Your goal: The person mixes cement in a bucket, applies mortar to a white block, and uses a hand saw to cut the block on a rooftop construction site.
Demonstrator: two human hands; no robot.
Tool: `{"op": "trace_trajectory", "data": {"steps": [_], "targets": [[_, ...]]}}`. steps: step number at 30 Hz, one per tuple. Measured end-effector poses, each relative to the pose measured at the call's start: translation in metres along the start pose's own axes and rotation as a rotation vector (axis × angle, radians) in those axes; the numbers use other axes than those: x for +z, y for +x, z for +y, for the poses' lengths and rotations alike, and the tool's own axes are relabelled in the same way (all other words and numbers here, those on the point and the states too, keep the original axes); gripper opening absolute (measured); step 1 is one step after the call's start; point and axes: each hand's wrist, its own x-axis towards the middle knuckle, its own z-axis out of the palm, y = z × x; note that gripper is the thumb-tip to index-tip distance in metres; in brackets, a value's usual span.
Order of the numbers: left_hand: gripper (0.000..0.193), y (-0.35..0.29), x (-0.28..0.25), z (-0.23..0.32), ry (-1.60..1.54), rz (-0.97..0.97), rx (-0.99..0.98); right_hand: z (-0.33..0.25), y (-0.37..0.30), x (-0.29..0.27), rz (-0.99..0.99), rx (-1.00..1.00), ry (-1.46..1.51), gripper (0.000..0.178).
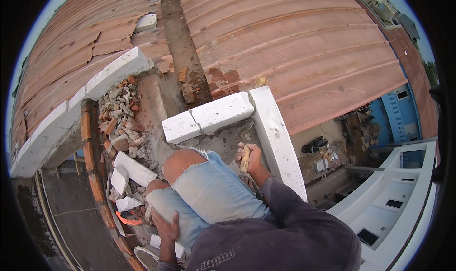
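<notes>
My right hand (254, 158) is closed around a short wooden handle (245, 159), held beside my right knee. The rest of that tool does not show clearly. Just beyond it, white blocks (216, 115) form a low corner with mortar in the joints, and a long white block (280, 143) runs along the right. My left hand (166, 229) holds nothing; its fingers are apart against my left thigh. An orange and black tool handle (128, 218), possibly a saw's, lies near it among white block pieces (135, 169).
Broken brick and rubble (121, 114) lie to the left, bordered by a brick edge (95, 176). Beyond spread rusty corrugated roof sheets (285, 48). On the right, past the wall, the ground drops to a yard with a motorcycle (314, 144). A white block wall (71, 105) stands far left.
</notes>
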Motion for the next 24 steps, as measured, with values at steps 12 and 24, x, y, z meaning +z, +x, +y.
{"op": "trace_trajectory", "data": {"steps": [12,24], "targets": [[0.11,0.0,0.0,0.002,-0.007,0.012,0.006,0.004,-0.018,0.013,-0.221,0.0,-0.182,0.014],[0.111,0.003,0.0,0.005,0.0,-0.002,-0.029,-0.01,-0.002,-0.021,-0.089,0.174,-0.022,0.018]]}}
